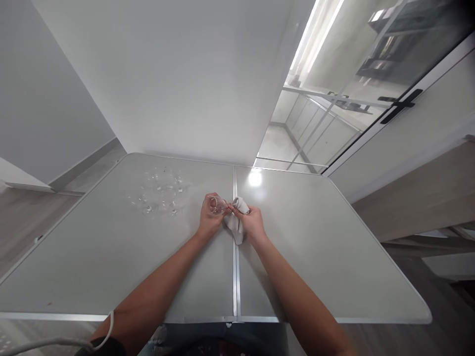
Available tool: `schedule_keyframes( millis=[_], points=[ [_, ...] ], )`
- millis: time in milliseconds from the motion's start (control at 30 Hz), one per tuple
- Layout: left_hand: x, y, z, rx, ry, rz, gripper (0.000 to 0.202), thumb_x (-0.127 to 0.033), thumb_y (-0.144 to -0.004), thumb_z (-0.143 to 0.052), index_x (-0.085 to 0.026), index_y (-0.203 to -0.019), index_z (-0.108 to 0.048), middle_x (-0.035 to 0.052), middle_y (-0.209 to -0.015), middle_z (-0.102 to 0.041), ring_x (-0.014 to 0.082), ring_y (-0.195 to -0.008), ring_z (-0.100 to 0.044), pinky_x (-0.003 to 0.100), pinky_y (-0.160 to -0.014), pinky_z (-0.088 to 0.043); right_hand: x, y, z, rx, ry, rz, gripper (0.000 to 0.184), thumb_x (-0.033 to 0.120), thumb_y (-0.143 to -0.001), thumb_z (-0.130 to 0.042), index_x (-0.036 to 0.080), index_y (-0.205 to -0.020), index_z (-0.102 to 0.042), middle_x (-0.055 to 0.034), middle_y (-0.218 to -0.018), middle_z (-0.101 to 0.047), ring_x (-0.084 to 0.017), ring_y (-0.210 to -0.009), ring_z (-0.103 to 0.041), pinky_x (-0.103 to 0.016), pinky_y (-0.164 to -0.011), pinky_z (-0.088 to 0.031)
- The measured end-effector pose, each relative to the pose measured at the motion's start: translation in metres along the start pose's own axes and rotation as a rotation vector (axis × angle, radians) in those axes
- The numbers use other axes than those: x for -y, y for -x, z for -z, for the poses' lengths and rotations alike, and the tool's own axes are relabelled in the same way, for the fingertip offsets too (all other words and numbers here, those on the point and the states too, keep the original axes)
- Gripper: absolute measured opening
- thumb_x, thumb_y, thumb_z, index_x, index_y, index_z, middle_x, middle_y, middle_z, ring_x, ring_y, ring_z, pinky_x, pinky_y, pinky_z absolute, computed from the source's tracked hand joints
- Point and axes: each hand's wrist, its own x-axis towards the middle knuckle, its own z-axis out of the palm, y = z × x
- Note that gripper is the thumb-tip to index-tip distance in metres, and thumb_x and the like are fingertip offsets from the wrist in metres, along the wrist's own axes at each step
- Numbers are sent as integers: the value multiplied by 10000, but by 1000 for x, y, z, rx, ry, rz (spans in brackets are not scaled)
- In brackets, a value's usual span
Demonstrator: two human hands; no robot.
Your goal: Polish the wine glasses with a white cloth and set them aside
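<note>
My left hand [208, 217] is closed round a small clear glass [216, 204], held over the middle of a grey folding table [111, 257]. Its mouth faces my right hand [253, 221], which pinches a white cloth [235, 223] and presses it against the glass rim. The rest of the cloth hangs down between the two hands, over the table's centre seam. Both forearms reach in from the near edge.
Several more clear glasses [161, 194] stand in a cluster on the table's far left part. A white wall rises behind the table. A glass door with a black handle [401, 106] is at the right. A white cable [55, 341] runs along the near left edge.
</note>
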Motion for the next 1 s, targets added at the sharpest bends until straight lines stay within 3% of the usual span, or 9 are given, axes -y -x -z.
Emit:
schedule_keyframes(
  millis=[167,233,333,433,533,633,767,900,1000],
  points=[
    [-1,0,0,-2,9,24,483,-268,-741,-841,-234,-1054,-475,-16,-875,-648,151,-822,-682,343,-852,-555,3,2,-6,104,-177,-29,424,442,-645,-863,155,-942,-769,-103,-970,-763,-232,-872,-694,-332,-766,-544],
    [-1,-1,1,-19,23,26,511,-261,-730,-849,-241,-1070,-468,-21,-886,-638,155,-834,-690,352,-871,-550,4,2,-6,113,-119,-54,427,439,-623,-865,144,-913,-762,-87,-884,-751,-216,-789,-674,-316,-696,-526],
    [-1,-2,2,11,68,52,521,-264,-753,-835,-258,-1086,-434,-29,-885,-633,175,-843,-715,388,-893,-552,7,2,1,22,118,-17,363,419,-630,-832,118,-807,-733,-33,-709,-679,-172,-655,-589,-270,-594,-447],
    [-2,-3,2,7,60,56,503,-278,-790,-810,-266,-1093,-409,-29,-881,-628,194,-878,-728,411,-914,-551,16,2,12,-84,360,130,272,403,-719,-738,136,-741,-691,8,-629,-586,-141,-605,-494,-252,-562,-377],
    [-3,-5,2,-16,72,50,490,-303,-811,-794,-268,-1095,-397,-20,-911,-623,206,-979,-715,437,-978,-532,31,4,18,-180,441,362,171,329,-798,-612,173,-790,-684,-2,-724,-605,-153,-680,-498,-260,-630,-395],
    [-3,-5,0,-29,129,85,487,-325,-818,-785,-268,-1114,-403,24,-1068,-621,223,-1126,-666,471,-1028,-516,44,8,18,-102,337,452,147,223,-751,-552,195,-809,-684,-18,-849,-643,-167,-771,-536,-265,-702,-421],
    [-1,-2,-3,-7,200,123,494,-328,-827,-775,-267,-1165,-420,75,-1241,-593,245,-1268,-583,497,-1082,-480,49,14,13,101,292,333,183,197,-719,-535,209,-837,-675,43,-647,-528,-137,-595,-439,-248,-585,-356],
    [1,0,-2,49,273,156,482,-310,-834,-765,-276,-1190,-442,91,-1365,-545,266,-1356,-516,502,-1106,-451,40,17,6,140,526,371,312,289,-799,-635,236,-1099,-705,26,-731,-618,-161,-639,-510,-264,-643,-393],
    [1,1,-1,117,297,157,482,-297,-816,-776,-280,-1189,-471,91,-1412,-517,280,-1382,-490,489,-1122,-424,29,14,3,123,853,491,266,291,-829,-653,255,-1081,-733,-26,-894,-672,-184,-742,-587,-273,-695,-402]
  ],
)
